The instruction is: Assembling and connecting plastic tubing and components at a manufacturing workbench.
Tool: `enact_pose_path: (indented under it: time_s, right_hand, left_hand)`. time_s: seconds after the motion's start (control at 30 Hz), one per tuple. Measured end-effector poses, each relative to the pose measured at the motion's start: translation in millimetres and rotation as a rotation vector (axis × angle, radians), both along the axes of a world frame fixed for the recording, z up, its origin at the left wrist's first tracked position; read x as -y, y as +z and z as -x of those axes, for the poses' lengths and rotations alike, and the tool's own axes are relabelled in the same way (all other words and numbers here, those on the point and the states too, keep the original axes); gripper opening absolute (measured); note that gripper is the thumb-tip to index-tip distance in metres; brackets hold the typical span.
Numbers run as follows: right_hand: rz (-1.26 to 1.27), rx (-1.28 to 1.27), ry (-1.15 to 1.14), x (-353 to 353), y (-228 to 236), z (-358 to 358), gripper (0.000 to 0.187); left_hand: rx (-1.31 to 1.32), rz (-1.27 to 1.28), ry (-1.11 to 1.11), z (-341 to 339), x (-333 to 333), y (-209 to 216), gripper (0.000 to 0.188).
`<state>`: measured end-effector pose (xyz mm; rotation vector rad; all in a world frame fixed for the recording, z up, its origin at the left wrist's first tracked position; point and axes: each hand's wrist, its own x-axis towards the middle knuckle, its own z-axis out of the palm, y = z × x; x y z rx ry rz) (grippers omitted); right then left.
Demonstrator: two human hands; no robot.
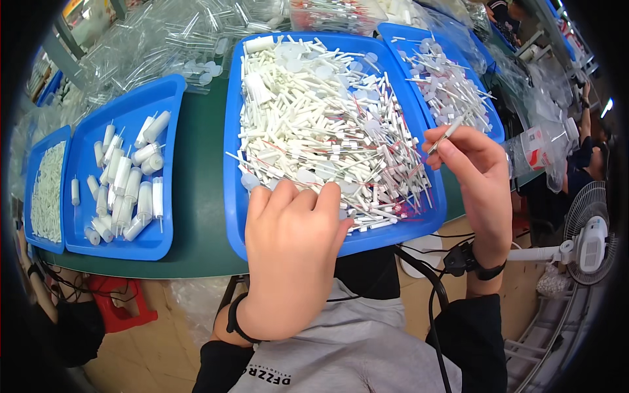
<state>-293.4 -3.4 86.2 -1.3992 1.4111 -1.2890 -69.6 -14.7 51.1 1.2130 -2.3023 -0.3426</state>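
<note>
Between the thumb and fingers of my right hand (481, 177) is a small white tube with a thin metal tip (452, 128), held above the right side of a large blue tray (232, 157). My left hand (288, 255) reaches over that tray's near edge with its fingers curled down. Its fingertips are hidden, and I cannot make out what they hold. A heap of small white tubes (288, 111) fills the tray. Toward its right side lie thin metal pins with red threads or wires (393, 150), along with several translucent discs (306, 175).
To the left, a blue tray (167, 196) holds thick white cylinders with pins; beyond it sits a narrower tray (65, 229) of tiny white pieces. Another blue tray (495, 128) is at the back right, near a clear plastic bottle (540, 147). Clear tubes in bags (151, 52) pile up behind. A fan (590, 242) stands right.
</note>
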Motion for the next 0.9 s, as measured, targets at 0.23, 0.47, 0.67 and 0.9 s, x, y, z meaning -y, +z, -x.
enact_pose_path:
  time_s: [0.23,0.47,0.67,0.9]
  right_hand:
    - [-0.075,0.054,-0.018,-13,-2,0,0.018]
    - [-0.063,0.153,0.063,-28,-10,-5,0.019]
    - [0.019,0.244,0.115,-36,-14,-11,0.018]
    - [0.268,0.162,0.177,-43,-22,-24,0.012]
  left_hand:
    - [-0.204,0.003,0.029,-1,-9,1,0.028]
    - [-0.391,0.023,0.028,-7,-14,-1,0.031]
    - [-0.524,-0.046,0.075,-5,-16,-8,0.033]
    - [-0.959,-0.347,-0.232,-7,-24,-14,0.034]
